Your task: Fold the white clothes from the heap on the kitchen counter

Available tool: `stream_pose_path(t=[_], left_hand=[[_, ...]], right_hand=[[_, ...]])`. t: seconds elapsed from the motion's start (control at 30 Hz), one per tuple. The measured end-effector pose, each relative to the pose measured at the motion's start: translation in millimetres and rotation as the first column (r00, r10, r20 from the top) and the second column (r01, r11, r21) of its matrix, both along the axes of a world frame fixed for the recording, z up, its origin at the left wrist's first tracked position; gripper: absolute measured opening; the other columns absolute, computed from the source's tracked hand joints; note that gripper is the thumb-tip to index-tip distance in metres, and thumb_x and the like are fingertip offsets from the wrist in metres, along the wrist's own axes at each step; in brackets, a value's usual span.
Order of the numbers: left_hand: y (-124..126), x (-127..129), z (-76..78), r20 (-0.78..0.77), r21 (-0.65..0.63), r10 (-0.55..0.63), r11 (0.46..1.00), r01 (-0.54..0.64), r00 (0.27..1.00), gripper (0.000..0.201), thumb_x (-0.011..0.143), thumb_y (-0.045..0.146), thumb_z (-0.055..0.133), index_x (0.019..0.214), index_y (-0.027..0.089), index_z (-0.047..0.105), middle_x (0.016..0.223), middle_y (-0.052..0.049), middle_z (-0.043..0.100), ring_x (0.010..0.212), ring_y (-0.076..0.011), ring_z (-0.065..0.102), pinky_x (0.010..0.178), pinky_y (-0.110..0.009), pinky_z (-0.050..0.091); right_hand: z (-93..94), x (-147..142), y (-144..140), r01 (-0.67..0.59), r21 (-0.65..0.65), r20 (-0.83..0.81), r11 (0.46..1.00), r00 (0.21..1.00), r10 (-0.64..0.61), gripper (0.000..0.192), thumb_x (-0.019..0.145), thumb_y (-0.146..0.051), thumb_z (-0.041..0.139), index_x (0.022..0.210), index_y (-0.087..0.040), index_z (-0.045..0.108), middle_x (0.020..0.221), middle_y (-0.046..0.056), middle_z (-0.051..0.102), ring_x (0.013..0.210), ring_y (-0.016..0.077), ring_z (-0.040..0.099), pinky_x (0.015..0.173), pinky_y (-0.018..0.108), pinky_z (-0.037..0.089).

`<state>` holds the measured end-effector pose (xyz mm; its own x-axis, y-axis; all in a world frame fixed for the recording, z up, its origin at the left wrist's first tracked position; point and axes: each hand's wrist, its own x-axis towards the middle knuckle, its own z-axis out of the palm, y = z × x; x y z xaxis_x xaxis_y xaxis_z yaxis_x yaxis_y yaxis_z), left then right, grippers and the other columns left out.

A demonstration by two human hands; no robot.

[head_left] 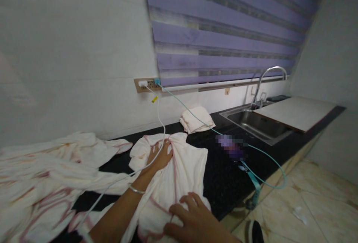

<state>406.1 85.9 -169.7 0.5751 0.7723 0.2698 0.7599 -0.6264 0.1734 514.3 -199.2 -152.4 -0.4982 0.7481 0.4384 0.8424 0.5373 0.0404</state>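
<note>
A white cloth with pink edging (190,161) lies rumpled on the black countertop (220,187). My left hand (160,157) rests on its far part, fingers spread and partly tucked among the folds; a bangle circles that wrist. Over the near part of the same cloth is my right hand (192,217), its fingers apart and slightly bent. A white cable (134,173) runs across the left hand and forearm. To the left, more loose white garments with pink trim (47,176) lie in a heap.
A folded white cloth stack (197,119) sits by the wall. A teal cable (268,155) leads to a blurred-out device (231,147) and loops past the counter edge. A steel sink (260,123) with a tap (260,86) and a white board (299,110) lie right.
</note>
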Motion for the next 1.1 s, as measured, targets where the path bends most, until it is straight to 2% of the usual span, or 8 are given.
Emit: stream_pose_path(t=[0.17,0.23,0.33,0.5,0.67,0.83,0.97,1.1], left_hand=[[-5,0,5.7,0.016,-0.014,0.016,1.0,-0.016,1.0,0.052,0.101,0.047,0.039,0.149,0.027,0.044,0.164,-0.007,0.038,0.15,-0.036,0.031,0.121,-0.063,0.024],[-5,1,6.7,0.026,-0.012,0.014,1.0,-0.014,1.0,0.052,0.101,0.049,0.042,0.148,0.028,0.046,0.163,-0.006,0.041,0.149,-0.0366,0.033,0.121,-0.063,0.025],[-5,1,7.3,0.047,-0.007,0.001,1.0,-0.001,0.999,0.051,0.099,0.051,0.045,0.145,0.03,0.05,0.161,-0.005,0.044,0.147,-0.0358,0.037,0.12,-0.061,0.029],[-5,1,10.4,0.098,0.023,-0.038,0.999,0.036,0.994,0.051,0.097,0.056,0.05,0.14,0.029,0.055,0.152,-0.006,0.054,0.144,-0.0309,0.043,0.119,-0.051,0.035],[-6,2,13.3,0.131,0.053,-0.071,0.996,0.065,0.989,0.052,0.095,0.058,0.052,0.136,0.027,0.058,0.146,-0.008,0.059,0.139,-0.0305,0.049,0.118,-0.049,0.038],[-2,2,9.5,0.137,0.073,-0.086,0.994,0.077,0.987,0.051,0.096,0.056,0.052,0.136,0.027,0.059,0.145,-0.008,0.06,0.138,-0.0303,0.05,0.117,-0.05,0.038],[3,2,3.3,0.132,0.076,-0.081,0.995,0.072,0.988,0.051,0.097,0.053,0.049,0.14,0.026,0.056,0.149,-0.009,0.057,0.142,-0.0301,0.047,0.119,-0.051,0.036],[6,3,-0.5,0.129,0.072,-0.083,0.995,0.074,0.988,0.052,0.098,0.052,0.047,0.141,0.026,0.054,0.152,-0.009,0.055,0.143,-0.0298,0.045,0.119,-0.051,0.035]], right_hand=[[31.9,23,-15,-0.014,-0.201,0.052,0.98,0.998,0.025,0.022,0.096,-0.04,0.065,0.112,-0.026,0.06,0.133,0.003,0.064,0.111,0.0236,0.06,0.09,0.038,0.05],[46.9,36,-24,0.015,-0.314,0.045,0.949,0.999,-0.001,0.03,0.089,-0.039,0.071,0.111,-0.021,0.06,0.133,0.006,0.064,0.114,0.0244,0.059,0.093,0.038,0.049],[59.0,61,-41,0.071,-0.379,-0.032,0.923,0.995,-0.09,0.028,0.087,-0.026,0.068,0.113,-0.021,0.061,0.136,0.006,0.062,0.121,0.0232,0.056,0.1,0.037,0.044],[35.0,87,-64,0.114,-0.311,-0.079,0.944,0.986,-0.145,0.025,0.084,-0.013,0.061,0.106,-0.025,0.061,0.136,0.002,0.064,0.12,0.0219,0.057,0.099,0.036,0.043],[9.3,80,-74,0.145,-0.091,-0.064,0.985,0.986,-0.151,0.022,0.086,-0.016,0.061,0.106,-0.025,0.06,0.128,0.002,0.07,0.106,0.0234,0.063,0.086,0.034,0.049],[34.7,87,-95,0.202,-0.059,-0.167,0.978,0.963,-0.209,0.038,0.085,-0.011,0.052,0.12,-0.025,0.059,0.126,0.006,0.071,0.103,0.024,0.065,0.085,0.034,0.052],[59.4,99,-115,0.281,-0.059,-0.328,0.958,0.901,-0.284,0.029,0.088,-0.008,0.045,0.104,-0.025,0.062,0.091,0.004,0.072,0.082,0.0195,0.067,0.074,0.029,0.052],[65.3,94,-110,0.327,-0.126,-0.505,0.936,0.792,-0.344,0.025,0.095,-0.013,0.043,0.11,-0.024,0.06,0.095,0.005,0.069,0.085,0.0171,0.067,0.074,0.026,0.053]])
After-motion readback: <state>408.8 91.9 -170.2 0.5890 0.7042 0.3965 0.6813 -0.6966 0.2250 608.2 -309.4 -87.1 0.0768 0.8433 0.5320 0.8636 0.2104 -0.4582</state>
